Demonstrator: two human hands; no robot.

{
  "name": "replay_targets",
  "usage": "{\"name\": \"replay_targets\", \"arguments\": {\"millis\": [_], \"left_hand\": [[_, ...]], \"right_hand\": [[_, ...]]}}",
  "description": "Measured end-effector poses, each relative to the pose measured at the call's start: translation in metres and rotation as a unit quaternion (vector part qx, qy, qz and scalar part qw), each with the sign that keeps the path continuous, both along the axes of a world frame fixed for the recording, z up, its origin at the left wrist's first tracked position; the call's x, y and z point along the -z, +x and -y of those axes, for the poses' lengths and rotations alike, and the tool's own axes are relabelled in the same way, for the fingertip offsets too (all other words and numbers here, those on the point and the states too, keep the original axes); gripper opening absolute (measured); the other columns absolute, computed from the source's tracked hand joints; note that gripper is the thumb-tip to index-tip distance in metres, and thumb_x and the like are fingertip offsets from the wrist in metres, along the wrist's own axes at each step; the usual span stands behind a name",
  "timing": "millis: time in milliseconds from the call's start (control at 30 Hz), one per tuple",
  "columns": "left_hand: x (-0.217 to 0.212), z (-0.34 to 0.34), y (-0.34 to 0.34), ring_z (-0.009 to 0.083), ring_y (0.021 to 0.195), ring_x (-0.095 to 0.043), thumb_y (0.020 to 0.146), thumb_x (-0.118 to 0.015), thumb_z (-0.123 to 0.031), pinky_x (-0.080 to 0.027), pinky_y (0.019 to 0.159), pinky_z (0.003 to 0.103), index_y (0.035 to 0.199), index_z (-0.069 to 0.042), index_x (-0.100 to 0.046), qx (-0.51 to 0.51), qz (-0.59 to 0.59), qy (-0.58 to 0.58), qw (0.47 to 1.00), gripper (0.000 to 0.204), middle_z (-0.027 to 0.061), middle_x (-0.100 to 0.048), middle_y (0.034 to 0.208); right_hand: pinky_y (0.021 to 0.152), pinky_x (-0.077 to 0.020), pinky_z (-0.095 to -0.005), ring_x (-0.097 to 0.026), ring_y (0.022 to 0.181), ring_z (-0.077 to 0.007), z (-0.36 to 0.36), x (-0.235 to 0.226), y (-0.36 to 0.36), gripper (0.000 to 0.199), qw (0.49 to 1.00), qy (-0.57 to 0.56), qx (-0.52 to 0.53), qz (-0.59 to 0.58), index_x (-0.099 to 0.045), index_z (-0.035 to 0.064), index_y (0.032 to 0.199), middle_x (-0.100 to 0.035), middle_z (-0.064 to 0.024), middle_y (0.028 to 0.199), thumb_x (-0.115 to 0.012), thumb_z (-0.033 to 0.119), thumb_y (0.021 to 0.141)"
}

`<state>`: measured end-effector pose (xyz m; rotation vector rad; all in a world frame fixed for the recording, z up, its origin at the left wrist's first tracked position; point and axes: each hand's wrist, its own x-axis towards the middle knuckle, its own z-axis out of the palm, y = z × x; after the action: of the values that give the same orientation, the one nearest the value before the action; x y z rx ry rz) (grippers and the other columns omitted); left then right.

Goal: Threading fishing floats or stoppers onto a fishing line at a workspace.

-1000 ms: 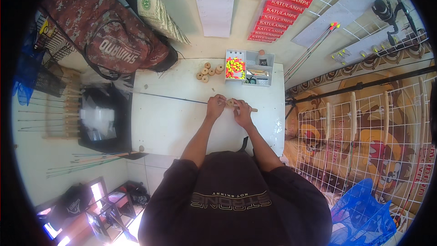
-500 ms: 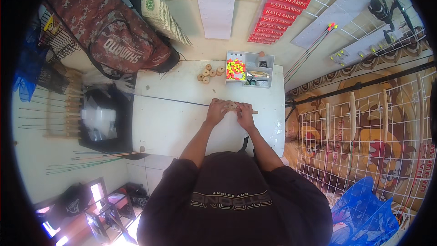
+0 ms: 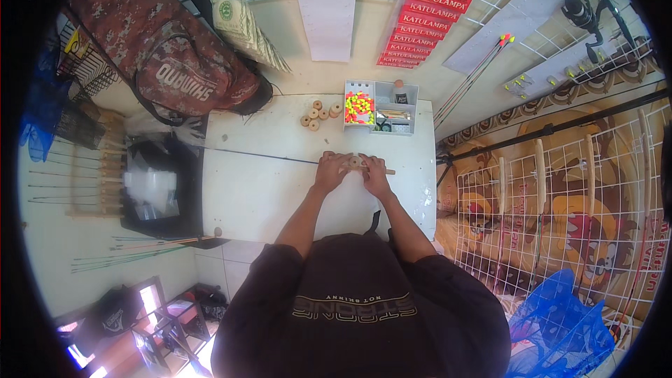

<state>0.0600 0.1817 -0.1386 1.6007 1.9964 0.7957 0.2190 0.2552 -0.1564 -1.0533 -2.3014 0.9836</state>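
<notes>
Drawn closer together since a second ago, the two hands now meet at the cork ring, the left hand having closed in the more. Head view: we find the ring (image 3: 355, 162) between the fingertips, just right of the left hand (image 3: 332, 172) and just left of the right hand (image 3: 376, 175); neither hand is clearly the nearer. Each grip appears pinched on the ring's edge, though we cannot tell how firmly, nor whether other fingers bear on what lies beneath.

We note the long axis: a thin dark rod (image 3: 259, 155) runs from the left, sloping slightly toward the body, under the left hand; a tan stick (image 3: 390, 172) emerges beyond the right hand nearly in line with it. Whether the two join is hidden. The ring's hole faces upward, so its opening lies across that axis.

As to materials, we see grainy, thick-walled cork in the ring and in the spare rings (image 3: 314, 124) clustered beyond; a smooth white desk (image 3: 252, 199); and a grey, straight-sided tray (image 3: 358, 128) bearing small, bright red and yellow pieces (image 3: 359, 106).
</notes>
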Motion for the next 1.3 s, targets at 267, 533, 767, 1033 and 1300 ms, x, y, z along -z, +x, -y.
{"name": "replay_targets", "arguments": {"millis": [267, 533, 767, 1033, 1300], "left_hand": [[-0.003, 0.003, -0.004, 0.0229, 0.107, -0.045, 0.076, -0.068, -0.021, -0.033, 0.095, 0.038, 0.099, -0.017, -0.068, -0.008, -0.089, -0.068, 0.994, 0.023, -0.0014, -0.064, 0.1], [-0.005, 0.013, 0.004, 0.0226, 0.1, -0.048, 0.075, -0.067, -0.017, -0.036, 0.089, 0.038, 0.089, -0.014, -0.064, -0.004, -0.19, 0.161, 0.969, 0.015, -0.001, -0.059, 0.094], [-0.014, 0.032, 0.013, 0.0212, 0.091, -0.051, 0.076, -0.068, -0.017, -0.04, 0.081, 0.038, 0.088, -0.012, -0.061, 0.028, -0.174, 0.187, 0.966, 0.014, 0.001, -0.056, 0.087], [-0.005, 0.053, 0.018, 0.0217, 0.083, -0.06, 0.081, -0.067, -0.021, -0.049, 0.075, 0.036, 0.085, -0.008, -0.063, 0.027, -0.034, 0.119, 0.992, 0.013, 0.0044, -0.063, 0.084], [0.006, 0.051, 0.019, 0.0246, 0.089, -0.061, 0.082, -0.068, -0.026, -0.049, 0.082, 0.037, 0.094, -0.008, -0.066, -0.073, -0.001, 0.128, 0.989, 0.021, 0.0059, -0.067, 0.098]], "right_hand": [[0.085, -0.0413, -0.0379, -0.049, 0.094, -0.0276, 0.005, -0.011, -0.002, 0.03, 0.987, 0.138, 0.01, 0.083, -0.064, 0.0086, 0.105, -0.062, -0.0049, 0.088, -0.065, 0.005, 0.075], [0.077, -0.0454, -0.0358, -0.051, 0.088, -0.0266, 0.004, -0.013, 0.005, 0.017, 0.991, 0.12, 0.022, 0.051, -0.07, 0.0076, 0.088, -0.06, -0.0061, 0.088, -0.064, 0.002, 0.073], [0.074, -0.0455, -0.0357, -0.051, 0.085, -0.0264, 0.009, -0.019, 0.011, 0.02, 0.99, 0.137, 0.026, 0.027, -0.07, 0.0072, 0.089, -0.057, -0.0069, 0.085, -0.063, 0.0, 0.071], [0.075, -0.0445, -0.0365, -0.051, 0.085, -0.0271, 0.02, -0.021, 0.018, 0.021, 0.988, 0.147, 0.034, 0.004, -0.069, 0.0068, 0.09, -0.057, -0.0079, 0.086, -0.062, -0.001, 0.072], [0.078, -0.0432, -0.0355, -0.051, 0.086, -0.0269, 0.025, -0.017, 0.021, 0.022, 0.989, 0.12, 0.072, -0.038, -0.07, 0.0048, 0.093, -0.058, -0.0095, 0.088, -0.065, -0.003, 0.073]]}}
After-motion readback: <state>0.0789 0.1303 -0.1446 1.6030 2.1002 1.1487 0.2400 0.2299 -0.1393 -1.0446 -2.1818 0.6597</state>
